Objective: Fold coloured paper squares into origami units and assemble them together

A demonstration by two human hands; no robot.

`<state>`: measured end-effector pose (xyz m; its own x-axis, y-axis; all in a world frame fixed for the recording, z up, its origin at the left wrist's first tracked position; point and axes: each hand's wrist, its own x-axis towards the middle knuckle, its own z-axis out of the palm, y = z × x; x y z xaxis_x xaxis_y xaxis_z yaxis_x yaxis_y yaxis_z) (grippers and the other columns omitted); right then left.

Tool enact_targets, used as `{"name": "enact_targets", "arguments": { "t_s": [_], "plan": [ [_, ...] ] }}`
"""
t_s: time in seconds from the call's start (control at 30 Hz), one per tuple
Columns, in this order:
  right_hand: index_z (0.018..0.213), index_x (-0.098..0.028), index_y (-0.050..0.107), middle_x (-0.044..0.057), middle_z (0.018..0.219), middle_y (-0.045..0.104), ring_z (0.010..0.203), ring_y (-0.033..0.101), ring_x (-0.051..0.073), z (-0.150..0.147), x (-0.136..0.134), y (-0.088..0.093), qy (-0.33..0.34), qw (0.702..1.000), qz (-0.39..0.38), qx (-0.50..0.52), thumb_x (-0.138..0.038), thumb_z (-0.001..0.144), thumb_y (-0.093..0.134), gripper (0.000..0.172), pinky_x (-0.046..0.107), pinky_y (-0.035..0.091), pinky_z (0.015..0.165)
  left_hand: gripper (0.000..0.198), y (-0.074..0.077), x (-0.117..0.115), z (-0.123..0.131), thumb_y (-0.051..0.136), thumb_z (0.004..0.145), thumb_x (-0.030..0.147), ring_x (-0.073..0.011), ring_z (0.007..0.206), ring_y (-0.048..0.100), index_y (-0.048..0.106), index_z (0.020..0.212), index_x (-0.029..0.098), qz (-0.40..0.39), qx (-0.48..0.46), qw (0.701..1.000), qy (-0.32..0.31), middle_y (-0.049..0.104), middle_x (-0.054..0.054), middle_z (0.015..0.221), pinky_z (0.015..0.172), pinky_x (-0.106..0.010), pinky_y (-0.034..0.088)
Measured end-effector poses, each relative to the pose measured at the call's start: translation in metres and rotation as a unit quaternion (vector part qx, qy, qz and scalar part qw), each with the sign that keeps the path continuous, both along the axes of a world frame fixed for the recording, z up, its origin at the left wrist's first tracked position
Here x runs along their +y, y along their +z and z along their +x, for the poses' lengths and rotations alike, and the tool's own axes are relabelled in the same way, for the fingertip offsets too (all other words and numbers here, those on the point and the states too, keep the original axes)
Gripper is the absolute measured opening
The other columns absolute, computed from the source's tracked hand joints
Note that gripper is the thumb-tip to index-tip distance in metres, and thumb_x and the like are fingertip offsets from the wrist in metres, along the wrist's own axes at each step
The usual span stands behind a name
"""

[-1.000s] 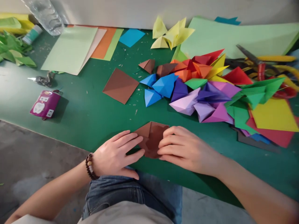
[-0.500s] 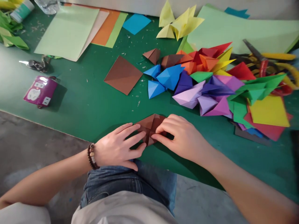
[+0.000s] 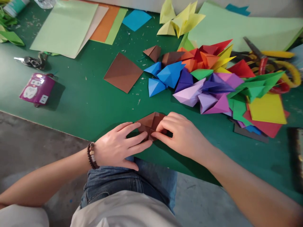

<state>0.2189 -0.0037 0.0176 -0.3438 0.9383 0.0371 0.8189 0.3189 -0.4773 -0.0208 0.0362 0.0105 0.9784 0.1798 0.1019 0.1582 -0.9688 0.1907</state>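
A brown sheet of origami paper (image 3: pixel 148 121) with creases and folded flaps lies near the front edge of the green table. My left hand (image 3: pixel 121 143) rests at its left side, fingers spread and fingertips on the paper. From the right, my right hand (image 3: pixel 178 132) pinches a flap of the same paper between thumb and forefinger. The paper's right part is hidden under that hand. Beyond lies a flat brown paper square (image 3: pixel 123 73), and past its right corner a small folded brown piece (image 3: pixel 153 53).
Folded blue pieces (image 3: pixel 171 75) and other coloured ones are heaped at the right. Scissors (image 3: pixel 258 52) lie behind them. A purple power adapter (image 3: pixel 37 89) stands at the left. Pale green sheets (image 3: pixel 63 28) are stacked at the back, near a blue square (image 3: pixel 136 20).
My left fingers have shifted slightly right across the brown paper. The right hand keeps its pinch. The whole view has shifted a little, so the table things appear higher and further left.
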Motion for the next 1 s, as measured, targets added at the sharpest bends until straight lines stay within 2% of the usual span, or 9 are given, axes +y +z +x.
{"name": "enact_targets", "arguments": {
  "t_s": [0.67, 0.83, 1.0],
  "plan": [
    [0.064, -0.021, 0.049, 0.002, 0.067, 0.060, 0.074, 0.051, 0.020, -0.0014, -0.0003, -0.0009, -0.008, 1.000, -0.001, 0.006, -0.025, 0.083, 0.065, 0.025, 0.033, 0.038, 0.067, 0.070, 0.0023, 0.0032, 0.0018, 0.046, 0.082, 0.068, -0.0373, 0.128, 0.041, 0.051, 0.134, 0.021, 0.005, 0.005, 1.000, -0.005, 0.055, -0.010, 0.134, 0.102, -0.053, 0.039],
    [0.079, -0.021, 0.053, -0.001, 0.065, 0.057, 0.069, 0.050, 0.018, -0.0014, 0.0004, 0.0000, -0.029, 0.999, -0.017, 0.020, -0.023, 0.081, 0.068, 0.015, 0.031, 0.037, 0.064, 0.069, 0.0037, 0.0030, 0.0030, 0.045, 0.083, 0.068, -0.0364, 0.128, 0.041, 0.051, 0.134, 0.022, 0.007, 0.018, 1.000, -0.003, 0.053, -0.008, 0.137, 0.103, -0.052, 0.037],
    [0.074, -0.021, 0.055, 0.000, 0.067, 0.058, 0.074, 0.050, 0.019, -0.0006, 0.0007, 0.0005, -0.002, 1.000, -0.010, 0.009, -0.022, 0.082, 0.067, 0.014, 0.032, 0.037, 0.068, 0.070, 0.0042, 0.0021, 0.0036, 0.044, 0.084, 0.068, -0.0361, 0.129, 0.039, 0.050, 0.135, 0.021, 0.006, 0.031, 1.000, -0.002, 0.050, -0.008, 0.141, 0.105, -0.052, 0.035]
  ]
}}
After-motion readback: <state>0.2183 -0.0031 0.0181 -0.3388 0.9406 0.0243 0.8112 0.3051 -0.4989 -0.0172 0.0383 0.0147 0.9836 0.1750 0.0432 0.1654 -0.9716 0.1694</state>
